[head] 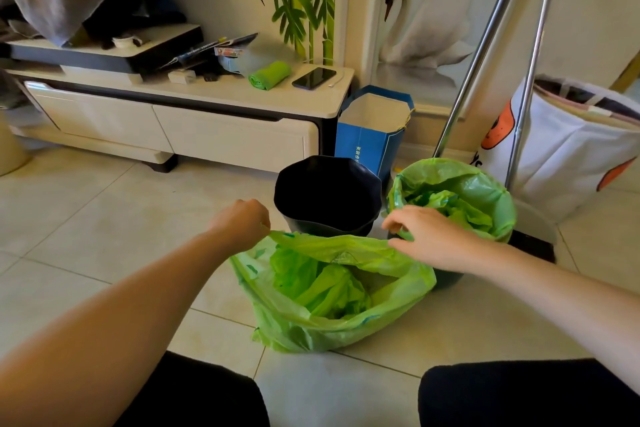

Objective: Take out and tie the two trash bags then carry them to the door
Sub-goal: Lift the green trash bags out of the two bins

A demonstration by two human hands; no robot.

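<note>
Head view: first green trash bag [332, 291] out on the floor tiles, mouth gaping, in front of the emptied black bin [327, 196]; second green bag [453, 198] still lining the bin just right of it. Tying step in hand, probably: next, gathering the rim's two sides and knotting them. Left hand [240, 218] pinched shut on the rim's far-left corner; right hand [424, 236] curled on the rim's right side, closure hard to tell.

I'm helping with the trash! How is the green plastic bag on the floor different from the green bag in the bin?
The green plastic bag on the floor is out of its bin, slumped and held at its rim by both hands. The green bag in the bin still lines its bin, rim folded over the edge, upright. Both are open, untied and hold crumpled green plastic.
</note>
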